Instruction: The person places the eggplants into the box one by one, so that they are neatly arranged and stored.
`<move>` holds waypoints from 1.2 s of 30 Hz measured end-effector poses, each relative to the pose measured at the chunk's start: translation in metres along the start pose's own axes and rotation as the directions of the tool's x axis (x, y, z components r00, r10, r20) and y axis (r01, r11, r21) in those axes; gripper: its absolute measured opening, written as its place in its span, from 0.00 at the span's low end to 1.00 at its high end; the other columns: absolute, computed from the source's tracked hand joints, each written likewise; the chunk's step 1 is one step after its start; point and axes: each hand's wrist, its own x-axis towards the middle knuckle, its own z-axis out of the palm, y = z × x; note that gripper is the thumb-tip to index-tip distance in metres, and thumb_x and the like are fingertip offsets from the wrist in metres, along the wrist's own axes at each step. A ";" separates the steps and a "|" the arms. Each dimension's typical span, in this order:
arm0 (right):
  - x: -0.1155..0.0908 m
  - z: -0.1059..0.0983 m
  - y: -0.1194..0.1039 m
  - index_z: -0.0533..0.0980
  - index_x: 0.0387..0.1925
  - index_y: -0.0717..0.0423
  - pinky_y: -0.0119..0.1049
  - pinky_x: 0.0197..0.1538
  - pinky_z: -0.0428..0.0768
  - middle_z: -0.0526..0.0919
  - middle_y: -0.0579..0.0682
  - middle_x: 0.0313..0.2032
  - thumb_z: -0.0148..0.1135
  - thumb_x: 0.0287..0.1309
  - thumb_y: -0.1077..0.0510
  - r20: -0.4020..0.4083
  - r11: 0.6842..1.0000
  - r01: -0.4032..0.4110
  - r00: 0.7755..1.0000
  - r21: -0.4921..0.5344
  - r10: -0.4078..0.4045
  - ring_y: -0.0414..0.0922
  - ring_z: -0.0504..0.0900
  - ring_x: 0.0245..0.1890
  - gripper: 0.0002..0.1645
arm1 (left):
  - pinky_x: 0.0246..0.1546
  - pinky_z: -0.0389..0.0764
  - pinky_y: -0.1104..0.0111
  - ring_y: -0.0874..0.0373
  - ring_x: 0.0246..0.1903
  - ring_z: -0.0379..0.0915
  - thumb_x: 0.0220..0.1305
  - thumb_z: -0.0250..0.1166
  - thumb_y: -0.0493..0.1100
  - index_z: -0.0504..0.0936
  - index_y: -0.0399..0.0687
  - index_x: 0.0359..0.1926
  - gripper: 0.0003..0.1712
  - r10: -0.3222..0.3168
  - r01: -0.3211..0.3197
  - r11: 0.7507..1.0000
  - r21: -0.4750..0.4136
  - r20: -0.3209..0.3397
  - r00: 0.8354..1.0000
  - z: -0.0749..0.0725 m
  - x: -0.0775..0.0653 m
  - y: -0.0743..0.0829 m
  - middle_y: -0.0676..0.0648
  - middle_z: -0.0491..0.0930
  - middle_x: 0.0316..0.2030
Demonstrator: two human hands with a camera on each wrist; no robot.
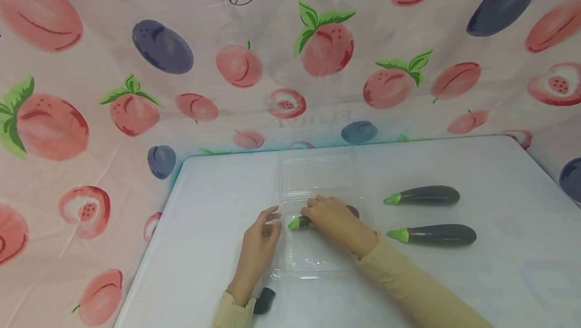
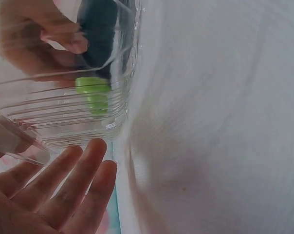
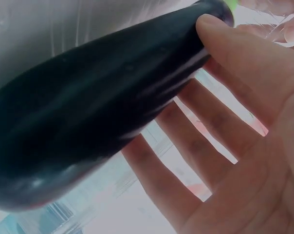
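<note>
A dark eggplant (image 1: 352,211) with a green stem end lies over the tray half of an open clear plastic clamshell box (image 1: 313,262). My right hand (image 1: 338,222) grips it near the stem, thumb on one side and fingers spread along the other, as the right wrist view shows; the hand covers its middle in the head view. At the box's left wall is my left hand (image 1: 259,242), its fingers loosely extended and fingertips right at the ribbed plastic (image 2: 69,109). Through that wall the green stem (image 2: 92,92) shows.
Two more eggplants lie on the white table to the right, one farther back (image 1: 428,195) and one nearer (image 1: 440,234). The box's lid (image 1: 320,174) lies open toward the back. A short dark object (image 1: 265,301) sits beside the left cuff. Fruit-printed cloth (image 1: 281,30) rises behind the table.
</note>
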 end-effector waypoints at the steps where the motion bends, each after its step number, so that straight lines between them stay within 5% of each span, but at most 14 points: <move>1: 0.000 0.001 0.000 0.84 0.44 0.47 0.38 0.45 0.85 0.85 0.45 0.37 0.73 0.55 0.55 -0.005 1.000 0.005 1.000 -0.005 -0.005 0.42 0.81 0.37 0.14 | 0.48 0.85 0.59 0.52 0.48 0.84 0.72 0.60 0.42 0.74 0.51 0.65 0.22 0.000 0.000 1.000 0.000 0.000 1.000 0.000 0.000 0.000 0.47 0.83 0.54; 36: -0.012 -0.009 0.011 0.81 0.48 0.53 0.43 0.50 0.83 0.84 0.49 0.44 0.75 0.53 0.58 -0.044 0.999 0.016 0.999 0.037 -0.015 0.48 0.81 0.45 0.19 | 0.48 0.85 0.60 0.52 0.47 0.84 0.72 0.60 0.43 0.74 0.51 0.65 0.22 0.011 -0.011 1.000 0.004 -0.009 1.000 -0.001 -0.001 0.001 0.46 0.83 0.54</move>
